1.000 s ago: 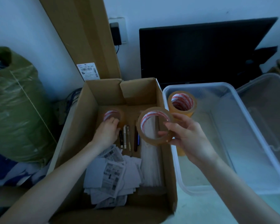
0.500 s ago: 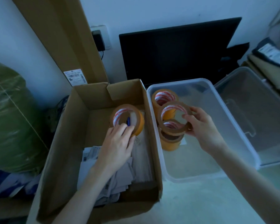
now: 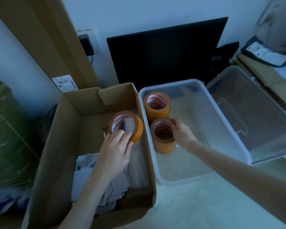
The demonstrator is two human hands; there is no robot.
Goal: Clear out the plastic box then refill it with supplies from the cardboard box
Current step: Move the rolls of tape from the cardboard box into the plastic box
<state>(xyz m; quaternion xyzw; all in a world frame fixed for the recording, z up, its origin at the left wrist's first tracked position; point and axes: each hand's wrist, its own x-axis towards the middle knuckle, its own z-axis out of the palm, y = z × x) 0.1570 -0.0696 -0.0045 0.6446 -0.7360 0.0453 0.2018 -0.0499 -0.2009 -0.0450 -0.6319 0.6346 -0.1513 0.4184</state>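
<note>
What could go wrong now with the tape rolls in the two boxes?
The right hand is setting a roll on the near tape stack in the plastic box; the stack may topple if the roll lands off-centre. The left hand pinches its tape roll only at the rim, so it might slip back into the cardboard box.

I have one view only, the head camera, worn high and tilted steeply down and forward. It looks from close above onto the cardboard box (image 3: pixel 96 146) at 9 o'clock of centre and the plastic box (image 3: pixel 205 176) at 3 o'clock. Both forearms enter from 6 o'clock. The wall (image 3: pixel 155 12) fills 12 o'clock. The wide lens bends the edges outward. With no second view, nothing overlaps.
</note>
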